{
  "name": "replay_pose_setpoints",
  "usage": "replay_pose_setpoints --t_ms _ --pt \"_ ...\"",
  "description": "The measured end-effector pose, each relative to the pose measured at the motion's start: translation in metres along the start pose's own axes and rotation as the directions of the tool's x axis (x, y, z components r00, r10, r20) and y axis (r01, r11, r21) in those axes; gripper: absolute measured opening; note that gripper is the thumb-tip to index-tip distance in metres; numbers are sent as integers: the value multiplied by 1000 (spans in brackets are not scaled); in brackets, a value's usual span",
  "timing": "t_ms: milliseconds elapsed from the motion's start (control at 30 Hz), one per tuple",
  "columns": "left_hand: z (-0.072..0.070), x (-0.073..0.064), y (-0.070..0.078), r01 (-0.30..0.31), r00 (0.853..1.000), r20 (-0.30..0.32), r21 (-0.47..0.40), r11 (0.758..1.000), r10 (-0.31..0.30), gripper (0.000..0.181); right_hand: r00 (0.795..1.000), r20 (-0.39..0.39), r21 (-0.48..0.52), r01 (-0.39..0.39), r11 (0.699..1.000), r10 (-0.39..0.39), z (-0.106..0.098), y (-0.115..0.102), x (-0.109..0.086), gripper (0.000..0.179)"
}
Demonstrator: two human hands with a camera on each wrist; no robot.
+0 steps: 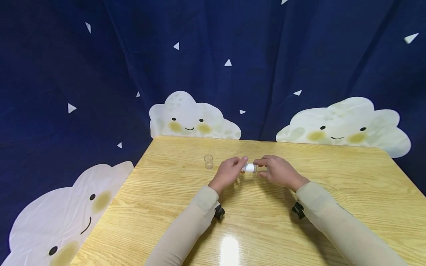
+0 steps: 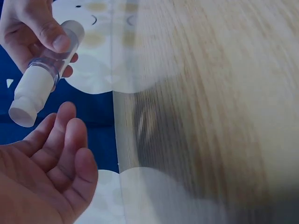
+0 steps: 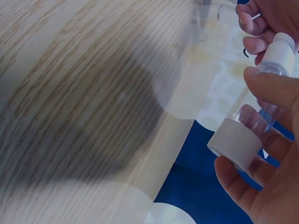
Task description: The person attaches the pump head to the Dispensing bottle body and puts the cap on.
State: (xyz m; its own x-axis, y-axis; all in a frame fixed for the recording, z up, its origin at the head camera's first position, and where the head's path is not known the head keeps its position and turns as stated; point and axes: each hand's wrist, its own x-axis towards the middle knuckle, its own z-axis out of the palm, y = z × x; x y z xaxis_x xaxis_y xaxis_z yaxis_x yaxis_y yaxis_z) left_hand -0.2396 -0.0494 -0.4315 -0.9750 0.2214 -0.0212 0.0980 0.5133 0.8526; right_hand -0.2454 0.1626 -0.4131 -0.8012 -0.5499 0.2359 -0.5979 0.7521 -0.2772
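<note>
A small clear bottle [image 1: 254, 169] with a white collar and white nozzle top [image 2: 35, 91] is held above the table, lying nearly sideways. My right hand [image 1: 281, 172] grips its clear body, thumb on one side and fingers on the other. The wide white base [image 3: 236, 143] shows in the right wrist view, beside the right fingertips. My left hand [image 2: 51, 172] is by the nozzle end, its fingers loosely bent, with a gap between them and the bottle in the left wrist view. Its thumb is hidden there; in the head view it overlaps the white top.
A clear, cup-like cap [image 1: 208, 162] stands on the wooden table [image 1: 259, 229], left of both hands. Behind the table's far edge hangs a dark blue curtain [image 1: 206, 77] with smiling clouds.
</note>
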Motion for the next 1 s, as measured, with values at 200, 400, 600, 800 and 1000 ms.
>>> replay_pose_setpoints --t_ms 200,400,600,800,1000 --pt "0 -1 1 48 997 62 -12 999 -47 54 1000 8 1 5 1000 -5 0 0 2 37" --pt "0 -1 0 46 998 53 0 999 -46 48 1000 28 0 -8 1000 8 1 0 1 37" --pt "0 -1 -1 46 997 56 -8 999 -45 52 1000 19 8 -4 1000 4 1 -1 2 37" --pt "2 -1 -3 -5 999 44 -5 1000 5 40 1000 14 10 5 1000 -5 3 1 1 37" --pt "4 -2 -5 -92 996 13 -44 995 93 25 1000 -1 19 7 1000 -7 3 2 0 39"
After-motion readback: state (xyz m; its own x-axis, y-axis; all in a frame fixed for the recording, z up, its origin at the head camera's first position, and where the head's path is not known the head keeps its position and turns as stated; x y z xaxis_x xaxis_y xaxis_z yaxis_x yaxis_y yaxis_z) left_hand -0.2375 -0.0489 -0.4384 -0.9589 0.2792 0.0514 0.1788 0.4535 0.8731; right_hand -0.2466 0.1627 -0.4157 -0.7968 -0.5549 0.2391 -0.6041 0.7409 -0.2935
